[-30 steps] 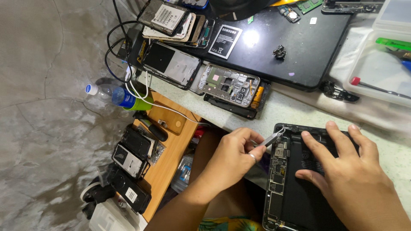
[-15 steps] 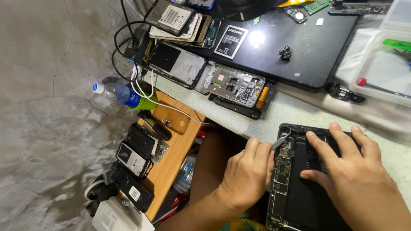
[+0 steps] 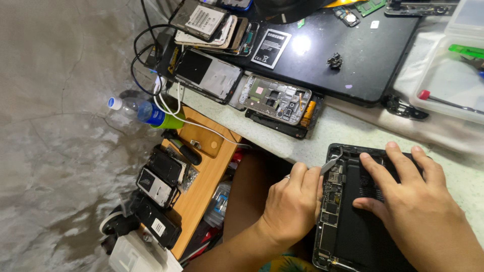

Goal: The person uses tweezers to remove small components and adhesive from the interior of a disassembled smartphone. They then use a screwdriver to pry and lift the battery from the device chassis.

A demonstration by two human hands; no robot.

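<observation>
Change from the earlier frames: the left hand (image 3: 292,204) with its thin metal tweezers (image 3: 331,162) has dropped lower along the opened black tablet's (image 3: 353,226) circuit-board edge; the right hand (image 3: 413,201) has slid slightly downward.

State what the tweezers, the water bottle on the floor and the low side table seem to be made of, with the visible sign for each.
Tweezers in the left hand: probably steel, judging by the bright silvery sheen. Water bottle: clear plastic, see-through body with a white cap and blue-green label. Side table: apparently wood or wood laminate, going by its warm orange-brown, smooth top.
</observation>
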